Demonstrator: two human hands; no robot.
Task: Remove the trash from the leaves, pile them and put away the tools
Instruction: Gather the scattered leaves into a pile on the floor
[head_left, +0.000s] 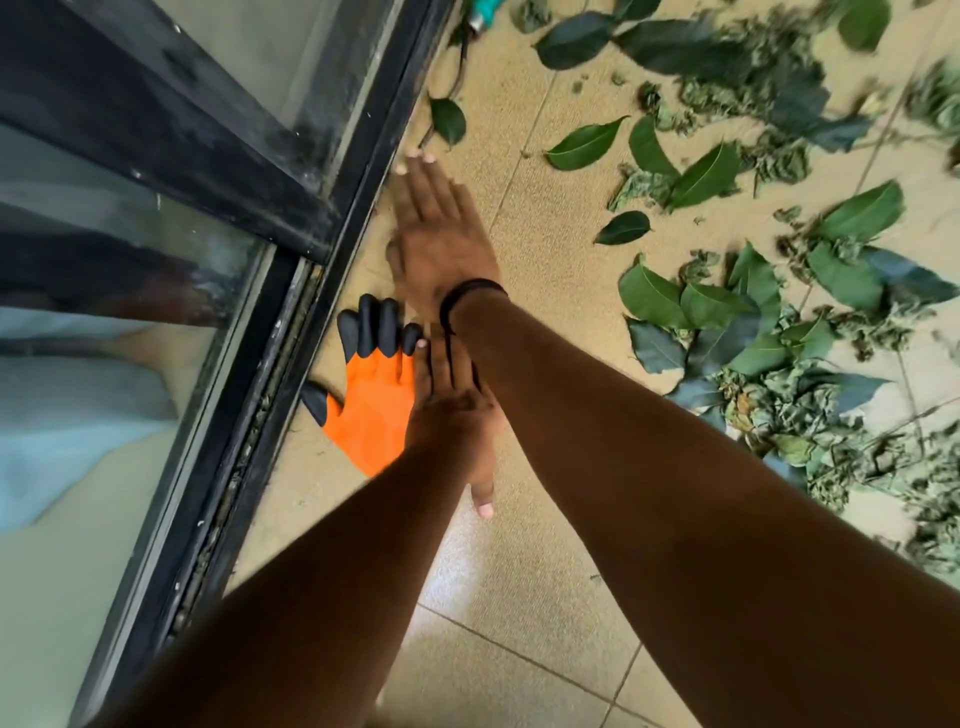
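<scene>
One orange glove (371, 410) with black fingertips lies flat on the tiled floor (519, 613), just beside the black door frame (291, 332); no writing readable on it. Two bare hands: left hand (454, 415) fingers straight, resting on the glove's right edge; right hand (441, 234) flat, fingers straight and together, further along the frame, black band on wrist. Leaves (769, 291), too many to count, scattered toward the floor's right side. One teal tool handle (483, 13) at the top edge.
</scene>
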